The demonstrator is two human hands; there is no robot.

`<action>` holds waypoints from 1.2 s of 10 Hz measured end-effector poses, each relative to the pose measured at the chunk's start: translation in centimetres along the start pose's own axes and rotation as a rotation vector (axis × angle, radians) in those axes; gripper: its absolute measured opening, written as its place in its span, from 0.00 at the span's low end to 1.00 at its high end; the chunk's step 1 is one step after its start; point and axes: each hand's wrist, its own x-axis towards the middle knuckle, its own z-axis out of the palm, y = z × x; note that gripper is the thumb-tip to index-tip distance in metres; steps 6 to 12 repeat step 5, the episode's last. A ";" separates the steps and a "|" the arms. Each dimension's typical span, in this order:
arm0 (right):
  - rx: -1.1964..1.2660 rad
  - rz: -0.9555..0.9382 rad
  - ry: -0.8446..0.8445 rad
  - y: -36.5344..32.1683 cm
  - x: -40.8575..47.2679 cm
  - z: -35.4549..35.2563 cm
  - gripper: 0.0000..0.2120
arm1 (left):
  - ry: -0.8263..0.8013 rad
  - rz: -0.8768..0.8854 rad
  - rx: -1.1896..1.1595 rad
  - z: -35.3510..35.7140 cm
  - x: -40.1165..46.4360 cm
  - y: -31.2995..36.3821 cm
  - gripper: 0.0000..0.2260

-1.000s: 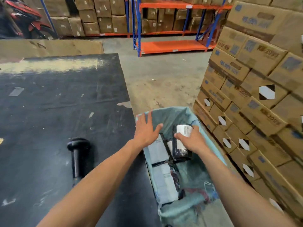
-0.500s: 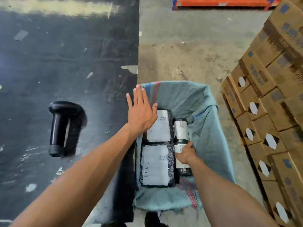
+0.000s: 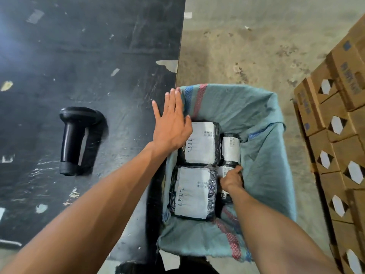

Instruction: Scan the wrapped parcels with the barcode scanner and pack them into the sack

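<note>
An open teal woven sack (image 3: 262, 155) stands beside the black table. Inside lie two large black-wrapped parcels with white labels, one farther (image 3: 200, 143) and one nearer (image 3: 192, 192), plus a small wrapped parcel (image 3: 230, 148) to their right. My right hand (image 3: 232, 177) is down in the sack, fingers closed on another small wrapped parcel (image 3: 222, 171) that it mostly hides. My left hand (image 3: 171, 123) rests flat with fingers spread on the sack's left rim at the table edge. The black barcode scanner (image 3: 76, 139) lies on the table, left of my left hand.
The black table (image 3: 88, 56) fills the left side; its right edge meets the sack. Bare concrete floor (image 3: 246, 46) lies beyond the sack. Stacked cardboard boxes (image 3: 339, 135) stand close on the right.
The view has tilted down onto the sack. My right hand lowered the small parcel from the sack's mouth down beside the large parcels. My left hand stayed on the rim.
</note>
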 end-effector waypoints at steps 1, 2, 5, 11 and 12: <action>0.012 0.000 -0.024 0.1 -0.1 -0.4 0.46 | 0.008 0.006 -0.014 -0.1 -0.1 -0.1 0.35; -0.054 0.011 -0.052 -0.3 -0.6 -1.4 0.48 | 0.009 0.015 -0.035 -0.1 -0.2 -0.1 0.35; -0.058 -0.204 -0.094 -2.8 -7.5 -7.5 0.28 | -0.030 0.025 -0.124 -0.6 -0.4 -0.1 0.38; -0.058 -0.204 -0.094 -2.8 -7.5 -7.5 0.28 | -0.030 0.025 -0.124 -0.6 -0.4 -0.1 0.38; -0.058 -0.204 -0.094 -2.8 -7.5 -7.5 0.28 | -0.030 0.025 -0.124 -0.6 -0.4 -0.1 0.38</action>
